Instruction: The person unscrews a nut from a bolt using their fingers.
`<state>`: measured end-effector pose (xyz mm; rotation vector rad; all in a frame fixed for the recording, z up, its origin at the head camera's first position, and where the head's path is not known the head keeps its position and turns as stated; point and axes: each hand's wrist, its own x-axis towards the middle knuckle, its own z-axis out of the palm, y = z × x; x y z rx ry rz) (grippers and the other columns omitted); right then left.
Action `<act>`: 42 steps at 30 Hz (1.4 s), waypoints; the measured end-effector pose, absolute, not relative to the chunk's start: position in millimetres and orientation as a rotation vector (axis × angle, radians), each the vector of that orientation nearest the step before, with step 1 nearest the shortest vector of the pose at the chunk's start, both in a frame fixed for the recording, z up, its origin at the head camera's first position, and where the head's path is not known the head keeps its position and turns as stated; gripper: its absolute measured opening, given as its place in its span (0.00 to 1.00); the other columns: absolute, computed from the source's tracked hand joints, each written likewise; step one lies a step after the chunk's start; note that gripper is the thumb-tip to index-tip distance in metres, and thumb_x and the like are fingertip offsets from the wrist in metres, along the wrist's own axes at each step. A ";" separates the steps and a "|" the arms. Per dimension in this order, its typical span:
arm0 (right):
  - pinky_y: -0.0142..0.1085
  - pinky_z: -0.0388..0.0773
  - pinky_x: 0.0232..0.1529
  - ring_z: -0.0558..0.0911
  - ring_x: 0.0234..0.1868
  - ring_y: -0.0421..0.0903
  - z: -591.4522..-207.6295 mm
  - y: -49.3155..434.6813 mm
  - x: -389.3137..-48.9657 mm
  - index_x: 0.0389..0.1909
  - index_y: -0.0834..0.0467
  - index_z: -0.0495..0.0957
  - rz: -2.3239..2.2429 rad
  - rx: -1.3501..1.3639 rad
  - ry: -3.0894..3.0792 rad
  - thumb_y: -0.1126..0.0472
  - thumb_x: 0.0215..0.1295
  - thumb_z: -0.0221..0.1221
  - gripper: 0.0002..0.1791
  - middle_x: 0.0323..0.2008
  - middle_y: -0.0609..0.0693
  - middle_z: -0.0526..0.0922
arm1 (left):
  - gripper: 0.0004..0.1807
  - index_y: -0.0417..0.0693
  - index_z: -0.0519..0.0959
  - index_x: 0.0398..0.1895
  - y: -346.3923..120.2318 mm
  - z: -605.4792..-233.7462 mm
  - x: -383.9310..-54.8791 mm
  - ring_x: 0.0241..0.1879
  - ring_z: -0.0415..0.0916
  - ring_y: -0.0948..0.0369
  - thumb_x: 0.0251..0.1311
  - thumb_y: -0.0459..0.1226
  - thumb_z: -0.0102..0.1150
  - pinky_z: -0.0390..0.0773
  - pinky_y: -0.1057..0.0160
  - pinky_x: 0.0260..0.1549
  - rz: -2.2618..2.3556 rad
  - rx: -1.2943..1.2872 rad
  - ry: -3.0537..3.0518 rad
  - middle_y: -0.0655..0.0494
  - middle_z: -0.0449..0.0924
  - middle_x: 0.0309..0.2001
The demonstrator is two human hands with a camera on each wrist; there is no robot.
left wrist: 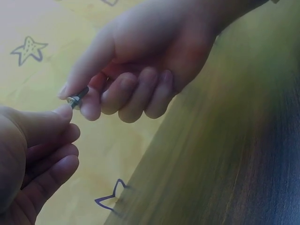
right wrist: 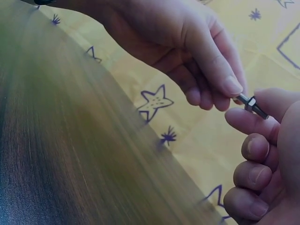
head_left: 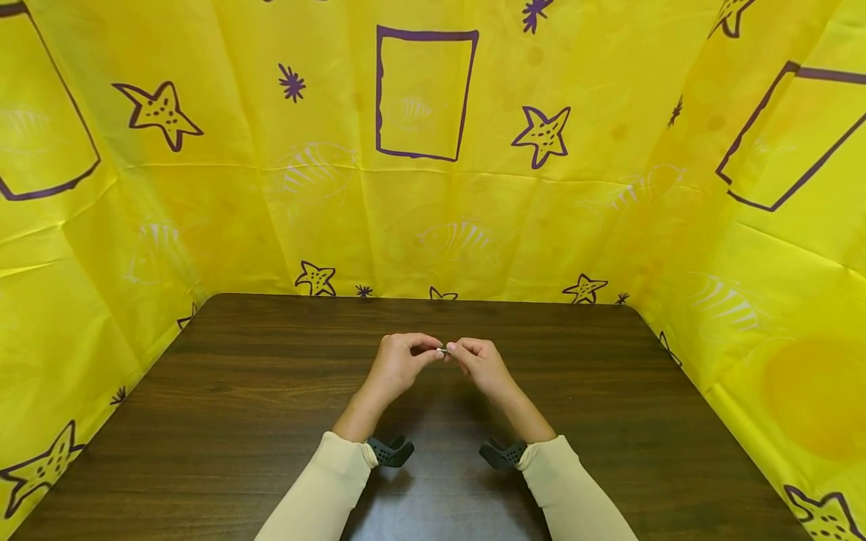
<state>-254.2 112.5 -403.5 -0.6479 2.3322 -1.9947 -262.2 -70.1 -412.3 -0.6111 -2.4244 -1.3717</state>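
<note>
Both hands meet above the table (head_left: 271,391), fingertips close together around a small metal bolt (right wrist: 242,98). My left hand (head_left: 398,362) pinches one end of the bolt between thumb and index finger, its other fingers loosely curled. On the shank sits a hex nut (right wrist: 251,104), with the bolt's dark threaded end sticking out past it. My right hand (head_left: 482,365) has its thumb and index finger on either side of the nut, the remaining fingers curled in toward the palm. The bolt's end in the left hand is hidden by the fingertips.
The dark wood-grain table has yellow cloth (head_left: 419,210) with purple drawings hanging behind it and at both sides. Dark straps (head_left: 392,451) sit at both wrists, by the cuffs of the pale sleeves (head_left: 318,488).
</note>
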 end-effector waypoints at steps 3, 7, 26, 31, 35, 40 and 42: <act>0.30 0.58 0.20 0.62 0.16 0.39 -404.3 113.1 -254.6 0.27 0.74 0.78 -1.989 -0.641 2.325 0.67 0.71 0.54 0.15 0.13 0.49 0.65 | 0.05 0.46 0.88 0.35 -70.2 -412.3 -261.9 0.34 0.81 0.62 0.54 0.35 0.71 0.80 0.62 0.34 -1.363 -0.623 -2.436 0.59 0.86 0.32; 0.30 0.59 0.19 0.62 0.16 0.38 -405.5 113.9 -255.5 0.28 0.74 0.78 -1.980 -0.657 2.323 0.67 0.71 0.55 0.14 0.13 0.49 0.65 | 0.05 0.47 0.88 0.34 -70.5 -412.4 -261.7 0.34 0.81 0.63 0.54 0.35 0.71 0.79 0.62 0.34 -1.348 -0.639 -2.438 0.60 0.86 0.32; 0.30 0.62 0.19 0.63 0.16 0.39 -431.4 121.1 -271.4 0.43 0.70 0.80 -2.101 -0.862 2.257 0.71 0.62 0.62 0.09 0.15 0.45 0.66 | 0.02 0.48 0.88 0.31 -73.3 -413.7 -263.8 0.32 0.81 0.64 0.54 0.34 0.71 0.79 0.63 0.32 -1.336 -0.651 -2.385 0.61 0.85 0.30; 0.31 0.61 0.19 0.62 0.16 0.39 -435.1 121.4 -273.9 0.42 0.69 0.81 -2.125 -0.873 2.255 0.71 0.61 0.63 0.09 0.15 0.45 0.65 | 0.02 0.48 0.88 0.31 -73.9 -414.3 -264.0 0.32 0.81 0.63 0.53 0.34 0.71 0.79 0.63 0.32 -1.345 -0.640 -2.394 0.61 0.85 0.30; 0.31 0.61 0.19 0.62 0.16 0.39 -433.8 121.3 -273.8 0.44 0.70 0.80 -2.128 -0.834 2.253 0.71 0.62 0.62 0.10 0.15 0.45 0.65 | 0.02 0.48 0.88 0.31 -73.8 -414.4 -264.6 0.32 0.81 0.63 0.53 0.35 0.71 0.79 0.62 0.33 -1.339 -0.641 -2.394 0.61 0.85 0.30; 0.31 0.61 0.19 0.64 0.17 0.40 -424.1 120.1 -267.7 0.45 0.71 0.79 -2.090 -0.706 2.293 0.69 0.68 0.58 0.10 0.17 0.46 0.66 | 0.03 0.48 0.88 0.31 -72.7 -413.4 -264.0 0.32 0.81 0.63 0.53 0.34 0.71 0.79 0.62 0.33 -1.337 -0.646 -2.394 0.60 0.85 0.30; 0.31 0.62 0.20 0.64 0.17 0.41 -417.0 118.5 -263.2 0.39 0.72 0.79 -2.053 -0.654 2.329 0.67 0.70 0.56 0.09 0.16 0.47 0.67 | 0.03 0.47 0.88 0.32 -72.2 -413.2 -263.8 0.32 0.80 0.63 0.53 0.34 0.71 0.79 0.63 0.33 -1.332 -0.646 -2.402 0.61 0.85 0.30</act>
